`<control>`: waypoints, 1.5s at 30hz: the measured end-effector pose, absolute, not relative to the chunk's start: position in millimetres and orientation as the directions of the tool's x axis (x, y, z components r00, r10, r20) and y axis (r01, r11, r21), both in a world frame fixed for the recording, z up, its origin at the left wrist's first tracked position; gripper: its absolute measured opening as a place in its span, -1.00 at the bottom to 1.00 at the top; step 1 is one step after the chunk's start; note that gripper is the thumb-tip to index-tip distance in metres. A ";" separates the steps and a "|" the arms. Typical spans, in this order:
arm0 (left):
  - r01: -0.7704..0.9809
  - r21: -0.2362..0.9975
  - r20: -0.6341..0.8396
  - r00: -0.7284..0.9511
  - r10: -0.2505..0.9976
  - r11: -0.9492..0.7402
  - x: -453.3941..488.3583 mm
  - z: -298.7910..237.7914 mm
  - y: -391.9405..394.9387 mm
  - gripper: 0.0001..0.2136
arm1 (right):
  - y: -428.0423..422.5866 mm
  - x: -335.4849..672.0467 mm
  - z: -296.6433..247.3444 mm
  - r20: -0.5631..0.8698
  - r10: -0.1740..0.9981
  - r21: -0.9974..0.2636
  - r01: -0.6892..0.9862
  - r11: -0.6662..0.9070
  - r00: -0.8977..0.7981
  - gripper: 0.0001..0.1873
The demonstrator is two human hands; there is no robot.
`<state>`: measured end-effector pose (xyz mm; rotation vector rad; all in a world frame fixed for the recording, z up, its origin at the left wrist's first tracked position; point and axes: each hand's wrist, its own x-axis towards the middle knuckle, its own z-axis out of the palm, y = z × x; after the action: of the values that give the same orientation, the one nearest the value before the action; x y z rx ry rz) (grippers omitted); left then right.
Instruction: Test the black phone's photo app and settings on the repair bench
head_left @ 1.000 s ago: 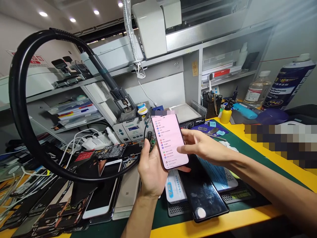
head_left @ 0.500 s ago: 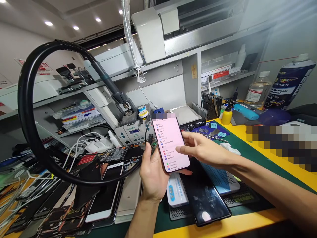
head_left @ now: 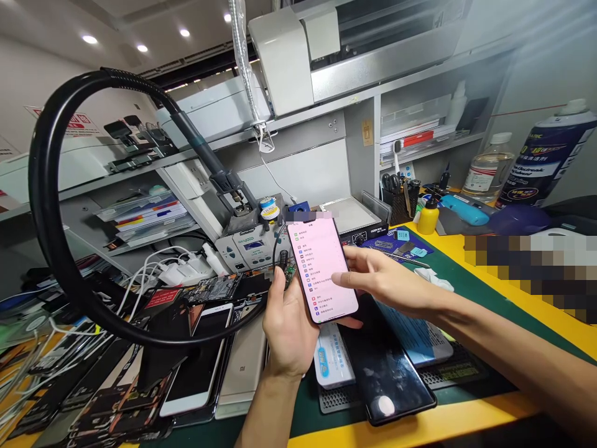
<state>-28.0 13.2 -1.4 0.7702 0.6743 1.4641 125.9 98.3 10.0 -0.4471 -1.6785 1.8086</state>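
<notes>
Your left grip (head_left: 290,330) is closed around a smartphone (head_left: 321,270), wrapped behind its back and edges so that the pink settings list on its glass faces you, held above the middle of the worktop (head_left: 410,423). Your right grip (head_left: 387,286) is open and holds nothing, its fingers stretched out just beside the screen. Below lies a glossy black phone (head_left: 387,367) on a green rubbery mat (head_left: 308,398), while a curved black hose (head_left: 35,180) arcs at the left.

1. The left hand (head_left: 290,330) grips a smartphone (head_left: 321,270) showing a pale pink settings list (text too small to read).
2. The right hand (head_left: 387,286) reaches across, its fingertips (head_left: 336,280) just beside the screen.
3. A glossy black phone (head_left: 387,367) lies below on the green mat (head_left: 305,404), with a soldering station (head_left: 247,249) behind.
</notes>
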 end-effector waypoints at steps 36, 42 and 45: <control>-0.604 0.796 0.064 0.007 0.998 -0.047 -27.2 -1.7 12.6 -0.27 | 100.1 124.2 9.3 0.149 0.664 -0.984 -0.179 0.023 -0.732 -0.70; -0.610 0.791 0.062 0.004 0.998 -0.046 -27.0 -2.3 12.0 -0.25 | 100.5 125.4 8.8 0.145 0.660 -0.985 -0.168 0.029 -0.737 -0.72; -0.609 0.792 0.067 0.009 0.998 -0.048 -26.2 -1.9 11.9 -0.25 | 99.9 125.0 9.4 0.149 0.662 -0.985 -0.171 0.032 -0.735 -0.71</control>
<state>-26.2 11.9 -1.9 0.7690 0.6654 1.4714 125.0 99.9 9.4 -0.5005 -1.7096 1.7675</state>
